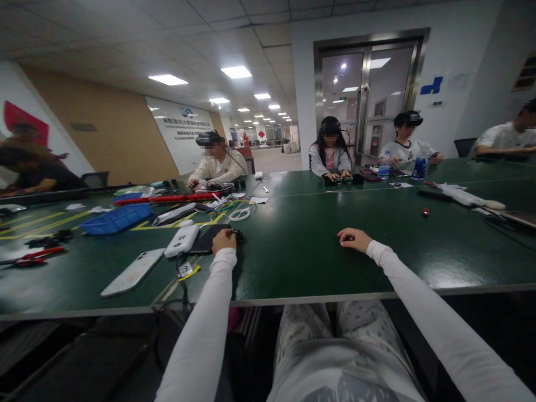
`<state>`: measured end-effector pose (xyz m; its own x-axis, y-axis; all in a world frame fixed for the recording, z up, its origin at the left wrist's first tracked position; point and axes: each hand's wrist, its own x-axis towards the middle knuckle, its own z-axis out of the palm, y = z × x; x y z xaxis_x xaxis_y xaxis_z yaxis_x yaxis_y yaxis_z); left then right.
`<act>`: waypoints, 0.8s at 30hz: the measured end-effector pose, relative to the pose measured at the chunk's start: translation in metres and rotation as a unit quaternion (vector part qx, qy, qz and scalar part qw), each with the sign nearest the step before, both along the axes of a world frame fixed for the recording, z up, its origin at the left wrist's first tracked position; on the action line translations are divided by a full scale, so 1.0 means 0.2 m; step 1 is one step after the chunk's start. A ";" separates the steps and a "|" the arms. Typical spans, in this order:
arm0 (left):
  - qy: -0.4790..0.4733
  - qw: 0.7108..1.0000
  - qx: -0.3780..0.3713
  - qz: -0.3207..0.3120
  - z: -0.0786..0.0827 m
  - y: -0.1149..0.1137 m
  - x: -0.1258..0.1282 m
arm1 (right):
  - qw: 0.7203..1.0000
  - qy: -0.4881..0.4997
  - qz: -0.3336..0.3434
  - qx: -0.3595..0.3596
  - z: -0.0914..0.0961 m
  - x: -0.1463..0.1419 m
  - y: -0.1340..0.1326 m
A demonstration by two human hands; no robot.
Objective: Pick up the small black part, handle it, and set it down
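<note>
Head view shows the left hand (225, 240) curled at a small black irregular object (238, 235) on the glossy dark-green table's (293, 251) near left, its grip unclear, the half-curled right hand (355, 240) seemingly empty; handling seems in progress, next calling for steady fingers.

Single wide head-worn view, facing forward and down across the green tabletop (293, 251).
The camera looks from the wearer's own eye level, with the lap (360, 324) close below at five o'clock, the left hand (225, 240) at eight o'clock and the right hand (355, 240) at four, both near. Past the tabletop's far side it reaches deep into the room, taking in glass doors (368, 95) at two o'clock and a ceiling light (237, 72) between eleven and twelve.
</note>
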<state>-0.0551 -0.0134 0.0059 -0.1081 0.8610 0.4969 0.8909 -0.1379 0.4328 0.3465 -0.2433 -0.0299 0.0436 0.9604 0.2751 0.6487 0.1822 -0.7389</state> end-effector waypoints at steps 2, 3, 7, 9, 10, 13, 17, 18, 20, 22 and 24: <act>0.013 1.000 0.001 -0.005 0.00 0.02 0.00 | 1.000 0.001 0.000 -0.002 0.00 0.00 0.00; 0.017 1.000 0.000 -0.008 -0.01 0.02 0.00 | 1.000 0.001 0.000 -0.003 0.00 0.01 0.00; 0.027 0.999 0.001 -0.028 -0.01 0.04 0.00 | 1.000 0.002 -0.001 0.000 -0.01 0.01 0.01; 0.030 0.999 0.003 -0.040 -0.01 0.05 0.00 | 1.000 0.004 0.001 0.000 -0.01 0.02 0.01; 0.031 0.999 0.002 -0.043 -0.01 0.05 0.00 | 1.000 0.005 0.001 -0.001 -0.01 0.02 0.01; 0.024 0.999 -0.010 -0.033 0.00 0.05 0.00 | 1.000 0.010 -0.003 -0.002 -0.01 0.02 0.02; 0.013 0.999 -0.028 -0.018 -0.01 0.05 0.01 | 1.000 0.006 -0.004 -0.004 -0.01 0.02 0.02; 0.013 0.999 -0.030 -0.018 -0.01 0.05 0.01 | 1.000 0.005 -0.003 -0.005 -0.01 0.02 0.02; 0.017 0.999 -0.033 -0.018 0.00 0.05 0.01 | 1.000 0.005 -0.001 -0.004 -0.01 0.02 0.01; 0.022 0.999 -0.036 -0.022 0.00 0.05 0.01 | 1.000 0.006 -0.001 -0.002 0.00 0.01 0.01; 0.026 0.999 -0.040 -0.024 0.01 0.05 0.01 | 1.000 0.006 -0.006 0.000 0.00 0.01 0.01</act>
<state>-0.0536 -0.0041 0.0076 -0.0413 0.9019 0.4300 0.9058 -0.1479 0.3972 0.3487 -0.2407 -0.0305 0.0594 0.9596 0.2751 0.6418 0.1744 -0.7468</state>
